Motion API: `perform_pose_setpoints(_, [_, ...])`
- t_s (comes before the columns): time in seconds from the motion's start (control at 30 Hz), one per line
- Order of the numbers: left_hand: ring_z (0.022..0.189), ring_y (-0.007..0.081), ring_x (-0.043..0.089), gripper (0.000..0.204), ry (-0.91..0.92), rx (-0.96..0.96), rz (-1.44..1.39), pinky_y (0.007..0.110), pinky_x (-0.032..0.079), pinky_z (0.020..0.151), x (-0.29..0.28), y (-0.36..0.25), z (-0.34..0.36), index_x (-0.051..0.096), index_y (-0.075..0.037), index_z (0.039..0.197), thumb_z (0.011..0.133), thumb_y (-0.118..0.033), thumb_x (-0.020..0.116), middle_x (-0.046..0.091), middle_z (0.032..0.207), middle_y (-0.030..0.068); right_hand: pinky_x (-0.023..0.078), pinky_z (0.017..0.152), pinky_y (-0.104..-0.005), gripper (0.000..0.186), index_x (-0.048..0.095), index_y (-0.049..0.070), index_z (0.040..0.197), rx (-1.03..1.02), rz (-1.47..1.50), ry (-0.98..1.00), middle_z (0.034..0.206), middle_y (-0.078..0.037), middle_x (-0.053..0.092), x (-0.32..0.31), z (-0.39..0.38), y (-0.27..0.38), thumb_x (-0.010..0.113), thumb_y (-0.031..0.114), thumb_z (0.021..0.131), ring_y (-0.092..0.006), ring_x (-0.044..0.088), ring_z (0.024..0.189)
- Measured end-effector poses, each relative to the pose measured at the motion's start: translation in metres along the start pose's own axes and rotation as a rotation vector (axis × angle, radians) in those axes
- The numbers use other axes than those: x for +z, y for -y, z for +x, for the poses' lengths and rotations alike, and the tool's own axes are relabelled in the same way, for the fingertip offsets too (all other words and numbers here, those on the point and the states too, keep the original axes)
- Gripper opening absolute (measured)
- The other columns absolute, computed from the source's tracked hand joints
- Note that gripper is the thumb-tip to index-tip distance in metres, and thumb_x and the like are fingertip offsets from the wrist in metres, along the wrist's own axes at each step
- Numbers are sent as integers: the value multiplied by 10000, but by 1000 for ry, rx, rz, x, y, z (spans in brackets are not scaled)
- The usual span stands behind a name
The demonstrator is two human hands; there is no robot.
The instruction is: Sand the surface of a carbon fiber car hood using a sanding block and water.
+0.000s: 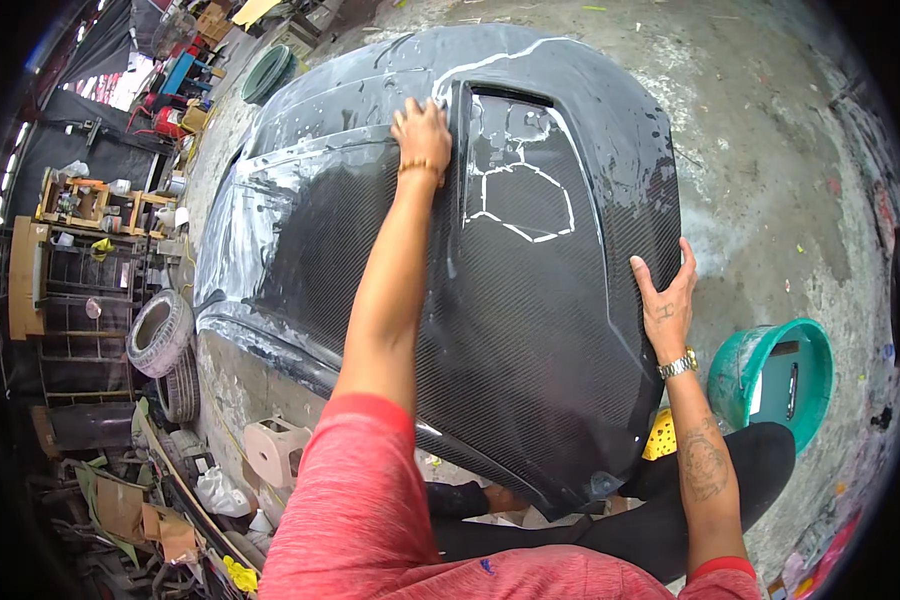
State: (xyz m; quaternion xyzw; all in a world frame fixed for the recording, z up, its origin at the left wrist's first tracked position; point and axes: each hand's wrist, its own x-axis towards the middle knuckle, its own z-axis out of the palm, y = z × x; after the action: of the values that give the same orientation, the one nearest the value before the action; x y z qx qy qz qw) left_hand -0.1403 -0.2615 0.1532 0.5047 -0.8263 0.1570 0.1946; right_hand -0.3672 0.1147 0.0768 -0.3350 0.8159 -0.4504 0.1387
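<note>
Spread right hand (667, 305) braces hood (530, 330)

The hood lies before the person, above the floor (745, 150). The open right hand rests at its edge, apparently steadying it; the left hand (422, 138) leans on top, fingers bent, any grasp unclear.

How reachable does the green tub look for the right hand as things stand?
Probably yes: the right hand rests against the dark panel, and only floor shows between that hand and the green tub. The bent leg overlaps just the tub's near side.
</note>
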Motion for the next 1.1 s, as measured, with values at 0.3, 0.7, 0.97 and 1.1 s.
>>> perform_pose_setpoints(0.3, [1032,318,534,438,91,121,4,490,376,875,-90,3,-200,613,-52,1400,986,-194,620,588,1156,133,455,1051,-501,900,352,79,1546,30,-61,-42,1404,-266,518,-21,3,-4,745,560,894,-437,530,1287])
perform_pose_setpoints(0.7, [1099,311,508,505,82,129,0,485,395,935,-103,35,-221,615,-165,1441,940,-173,676,564,1289,69,475,1036,-509,914,331,81,1551,23,-73,-29,1421,-277,503,-24,4,-6,728,584,899,-446,548,1277])
perform_pose_setpoints(0.97, [1124,410,538,401,151,176,89,597,486,901,-99,81,-23,660,-240,1361,966,-175,628,595,1281,101,467,1046,-503,906,345,77,1546,25,-26,-7,1444,-279,491,-14,3,9,737,572,897,-446,548,1275])
perform_pose_setpoints(1.1, [1130,370,516,505,134,266,-29,526,430,958,-105,61,-131,645,-244,1401,909,-138,688,580,1254,83,465,1051,-498,904,347,69,1544,32,-73,-25,1444,-277,493,-24,4,0,738,566,899,-442,544,1282])
